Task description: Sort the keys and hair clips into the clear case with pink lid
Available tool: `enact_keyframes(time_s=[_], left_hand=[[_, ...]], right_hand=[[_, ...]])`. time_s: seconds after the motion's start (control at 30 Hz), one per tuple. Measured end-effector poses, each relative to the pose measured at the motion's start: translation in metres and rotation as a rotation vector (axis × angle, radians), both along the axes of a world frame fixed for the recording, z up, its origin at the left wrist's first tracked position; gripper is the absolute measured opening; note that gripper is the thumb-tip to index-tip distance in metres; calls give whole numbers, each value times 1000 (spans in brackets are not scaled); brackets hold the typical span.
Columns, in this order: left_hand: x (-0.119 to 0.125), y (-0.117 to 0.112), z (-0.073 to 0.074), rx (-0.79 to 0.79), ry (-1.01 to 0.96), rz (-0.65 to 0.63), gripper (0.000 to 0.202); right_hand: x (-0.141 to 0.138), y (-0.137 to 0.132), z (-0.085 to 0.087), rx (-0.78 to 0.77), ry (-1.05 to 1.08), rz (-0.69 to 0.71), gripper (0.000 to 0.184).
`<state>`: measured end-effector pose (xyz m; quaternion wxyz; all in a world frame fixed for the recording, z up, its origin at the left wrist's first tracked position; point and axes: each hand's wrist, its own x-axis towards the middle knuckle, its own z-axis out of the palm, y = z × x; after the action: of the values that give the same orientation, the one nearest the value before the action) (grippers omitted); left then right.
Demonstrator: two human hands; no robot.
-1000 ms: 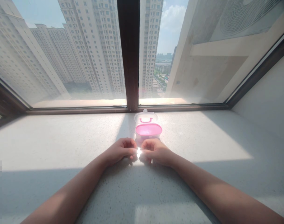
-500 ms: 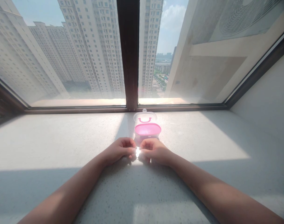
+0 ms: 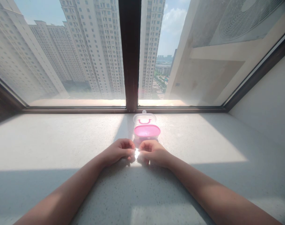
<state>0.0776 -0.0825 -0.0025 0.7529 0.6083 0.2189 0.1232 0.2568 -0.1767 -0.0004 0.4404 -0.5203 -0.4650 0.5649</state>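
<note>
My left hand (image 3: 120, 151) and my right hand (image 3: 153, 152) meet just above the sill, fingertips pinched toward each other. Between them is a small, bright, shiny piece (image 3: 136, 153), so washed out by glare that its kind cannot be made out. Both hands' thumbs and forefingers close on it from either side. Right behind the hands stands a small oval box (image 3: 147, 131) with a pink rim and pink inside. Its clear lid (image 3: 144, 118), with a pink handle, is tipped back open toward the window.
A pale speckled stone windowsill (image 3: 62, 137) spreads under everything, crossed by sunlight and shadow. Beyond it rise a dark window frame (image 3: 131, 56) and glass panes, with tall buildings outside. A white wall (image 3: 266, 90) borders the right side.
The view has shifted very slightly. Both hands keep their pinch on the small shiny piece, and the box stays where it was.
</note>
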Motion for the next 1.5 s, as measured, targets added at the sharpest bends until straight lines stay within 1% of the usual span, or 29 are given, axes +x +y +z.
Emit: enact_keyframes(time_s=[0.23, 0.43, 0.6, 1.2, 1.5], left_hand=[[0, 0, 0, 10, 13, 3, 21], [1, -1, 3, 20, 7, 9, 20], [0, -1, 3, 32, 5, 2, 18], [0, -1, 3, 27, 9, -11, 18], [0, -1, 3, 30, 2, -6, 18]], right_hand=[[1, 1, -4, 8, -5, 5, 19], [1, 0, -3, 15, -12, -1, 18], [1, 1, -4, 26, -15, 7, 20], [1, 1, 1, 5, -24, 4, 16], [2, 1, -6, 27, -17, 14, 16]])
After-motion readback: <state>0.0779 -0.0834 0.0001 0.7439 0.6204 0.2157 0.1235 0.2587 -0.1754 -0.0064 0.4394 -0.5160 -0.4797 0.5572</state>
